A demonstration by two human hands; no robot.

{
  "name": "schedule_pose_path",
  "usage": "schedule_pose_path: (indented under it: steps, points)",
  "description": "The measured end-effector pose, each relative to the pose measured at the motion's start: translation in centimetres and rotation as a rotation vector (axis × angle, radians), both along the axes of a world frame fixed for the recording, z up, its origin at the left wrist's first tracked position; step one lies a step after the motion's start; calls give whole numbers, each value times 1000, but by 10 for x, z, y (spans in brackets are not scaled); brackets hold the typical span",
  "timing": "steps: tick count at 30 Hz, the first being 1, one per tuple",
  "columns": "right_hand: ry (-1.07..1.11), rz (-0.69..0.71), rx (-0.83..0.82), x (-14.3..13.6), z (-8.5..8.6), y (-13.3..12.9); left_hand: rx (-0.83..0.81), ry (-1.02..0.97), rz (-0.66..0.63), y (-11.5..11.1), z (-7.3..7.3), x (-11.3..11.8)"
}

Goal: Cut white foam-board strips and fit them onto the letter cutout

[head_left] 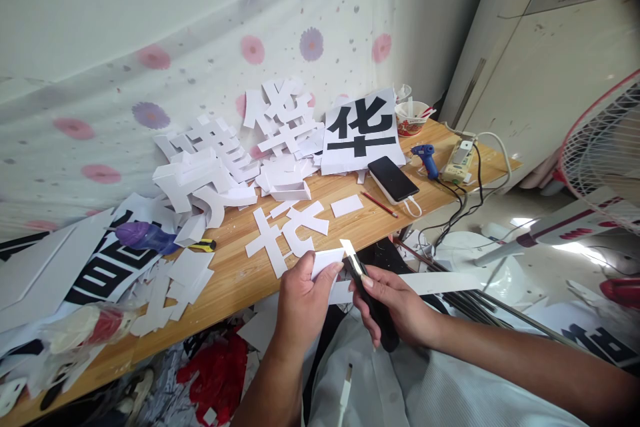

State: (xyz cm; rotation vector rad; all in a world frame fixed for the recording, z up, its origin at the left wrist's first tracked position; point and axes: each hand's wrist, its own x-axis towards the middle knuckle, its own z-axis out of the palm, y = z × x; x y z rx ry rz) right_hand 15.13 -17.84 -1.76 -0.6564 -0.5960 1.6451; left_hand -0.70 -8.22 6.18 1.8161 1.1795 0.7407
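Observation:
My left hand (303,297) pinches a small white foam board piece (327,261) between thumb and fingers, just off the table's front edge. Wrapped round the black handle of a utility knife (376,310) is my right hand (393,303); the bare blade points up and left, close beside the piece. A long white strip (440,283) passes behind my right hand. On the table ahead lie cut white character parts (267,242) and a small white rectangle (347,205).
White built-up characters (200,167) are heaped by the wall. A printed character sheet (360,130), phone (393,179), red pencil (380,204), blue glue gun (425,160), paper bowl (413,119) and power strip (459,161) occupy the wooden table (230,280). A fan (605,147) stands right.

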Motion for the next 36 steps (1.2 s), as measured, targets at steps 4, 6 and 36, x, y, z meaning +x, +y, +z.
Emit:
schedule_pose_path:
  steps: [4,6,36]
  points:
    - [-56,-18,4,-2,0,0,60,-21,-28,-1,0,0]
    - [-124,-61,15,-1,3,1,59,-43,-49,-1,-2,-1]
    - [-1612,-497,486,33,-3,-13,-123,-119,-303,-18,-9,29]
